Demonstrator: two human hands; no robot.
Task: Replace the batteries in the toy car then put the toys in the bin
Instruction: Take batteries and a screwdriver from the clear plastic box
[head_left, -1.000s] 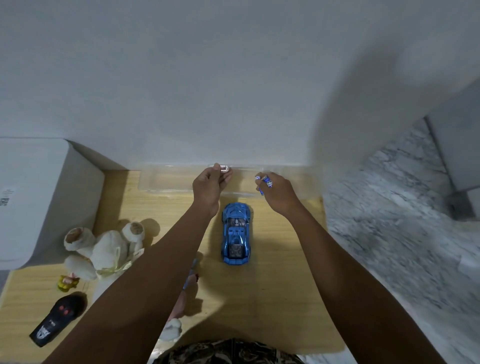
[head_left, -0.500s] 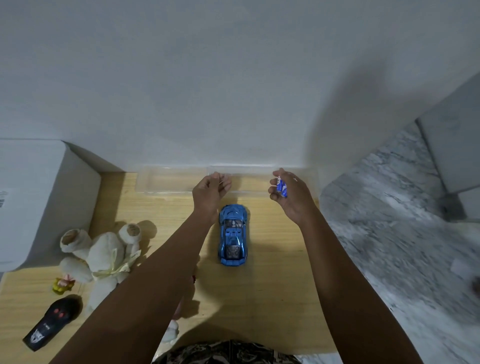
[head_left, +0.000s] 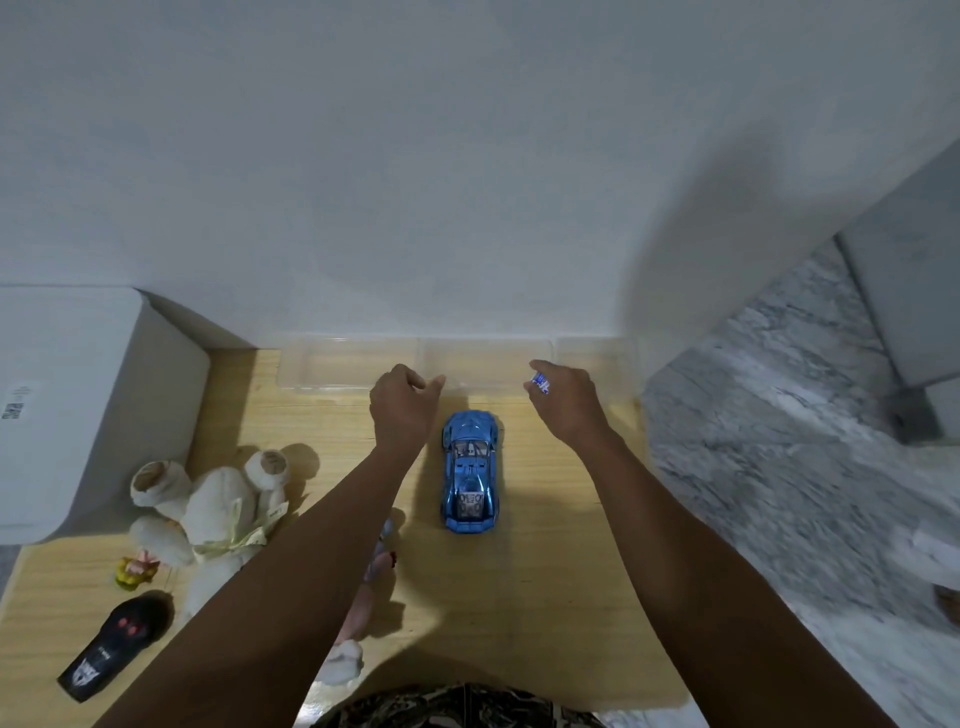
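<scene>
- Both hands are out over the far edge of the bench, either side of the car's nose. Left hand (head_left: 404, 410) has its fingers curled in loosely; a second ago I saw a small pale piece pinched at its fingertips, and now I see nothing in it, though its underside is hidden from me.
- Right hand (head_left: 569, 402) pinches a blue-and-white battery (head_left: 540, 383) at its fingertips. It has drifted right and slightly back from the tray since a second ago, with the battery held throughout.
- Nearest me, low left on the bench (head_left: 545, 597), the black remote (head_left: 111, 649) lies flat, and a white plush (head_left: 208, 514) sprawls just beyond it with a small yellow figure (head_left: 134, 571) beside it. More soft toys sit partly hidden under my left forearm.
- Mid bench, the car (head_left: 470, 478) lies between my forearms, nose pointing away, touched by neither hand.
- Farthest, a clear tray (head_left: 353, 364) runs along the wall, just past both hands. A white bin (head_left: 78, 405) stands at the left.
- My read: the left hand has probably let its piece go at the tray, so it is free to take the car. The battery is ready, but the car must be lifted and turned before it can go in; binning the toys comes afterwards.
</scene>
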